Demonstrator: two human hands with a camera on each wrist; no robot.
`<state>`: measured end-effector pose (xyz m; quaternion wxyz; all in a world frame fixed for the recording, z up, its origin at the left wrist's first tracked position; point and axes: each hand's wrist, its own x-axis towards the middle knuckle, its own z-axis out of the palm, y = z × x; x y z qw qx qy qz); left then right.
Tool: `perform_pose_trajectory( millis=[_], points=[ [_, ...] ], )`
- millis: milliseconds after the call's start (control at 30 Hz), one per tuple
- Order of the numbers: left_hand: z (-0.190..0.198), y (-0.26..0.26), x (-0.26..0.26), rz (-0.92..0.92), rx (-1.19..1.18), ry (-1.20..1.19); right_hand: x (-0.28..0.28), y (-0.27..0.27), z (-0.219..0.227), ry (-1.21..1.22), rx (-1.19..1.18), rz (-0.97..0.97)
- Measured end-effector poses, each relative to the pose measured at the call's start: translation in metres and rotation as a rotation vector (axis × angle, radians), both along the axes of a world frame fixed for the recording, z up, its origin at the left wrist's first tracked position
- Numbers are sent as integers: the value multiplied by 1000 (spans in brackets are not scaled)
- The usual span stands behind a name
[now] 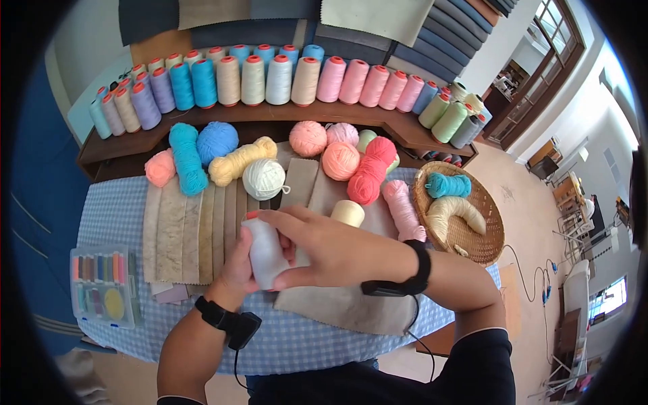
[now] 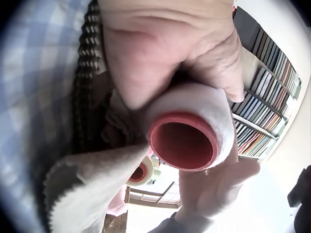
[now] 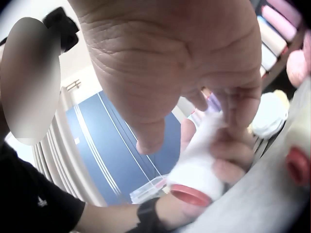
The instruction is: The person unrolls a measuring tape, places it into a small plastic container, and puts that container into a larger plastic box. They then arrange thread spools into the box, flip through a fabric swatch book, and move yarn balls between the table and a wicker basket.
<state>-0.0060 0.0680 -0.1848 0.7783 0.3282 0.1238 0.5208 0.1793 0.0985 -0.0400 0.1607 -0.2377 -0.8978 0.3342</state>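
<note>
A white thread cone (image 1: 268,253) with a red rim is held between both hands above the front of the table. The left hand (image 1: 237,262) grips it from the left side; in the left wrist view its hollow red base (image 2: 183,141) faces the camera. Over the cone's top and right side reaches the right hand (image 1: 324,246), fingers bent at the top. The right wrist view shows the left fingers (image 3: 233,158) wrapped round the white cone (image 3: 197,167), with the right thumb standing off it. A cream cone (image 1: 347,213) lies just beyond the right hand.
Yarn balls and skeins (image 1: 264,179) lie along the back of the checked tablecloth (image 1: 304,347), with fabric swatches (image 1: 196,233) in front. Thread cones line a brown shelf (image 1: 270,113). A wicker basket (image 1: 496,226) stands right, a plastic case (image 1: 102,287) left.
</note>
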Motion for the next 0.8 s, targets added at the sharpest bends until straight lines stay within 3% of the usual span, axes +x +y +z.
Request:
perform_pose_trajectory(
  millis=[33, 100, 167, 233, 367, 433, 500, 567, 633, 700, 800],
  points=[
    [1, -1, 2, -25, 10, -1, -4, 0, -2, -81, -56, -85],
    [3, -7, -1, 59, -55, 135, -10, 4, -5, -103, -86, -109],
    [0, -6, -3, 12, -45, 163, -10, 6, -6, -131, -117, -126],
    [14, -10, 5, 124, -123, 167, -8, 5, -9, 2, -185, -94],
    [22, -4, 9, 56, 32, 156, 5, -5, 4, 48, -211, -32],
    [24, -5, 12, 90, -45, 114, 21, 6, 14, 218, -165, -85],
    [11, 1, 6, -34, 6, -36, 49, 44, 38, 272, -167, -347],
    [15, 0, 9, 35, -44, 3, 85, 93, 62, 370, -25, -494],
    [13, 1, 10, 18, -20, -19, 123, 144, 66, 263, 323, -836],
    [15, 1, 9, 8, -16, -9, 171, 194, 58, 191, 460, -953],
    [17, 1, 9, -3, -6, 10, 198, 219, 54, 67, 506, -1096]
  ],
)
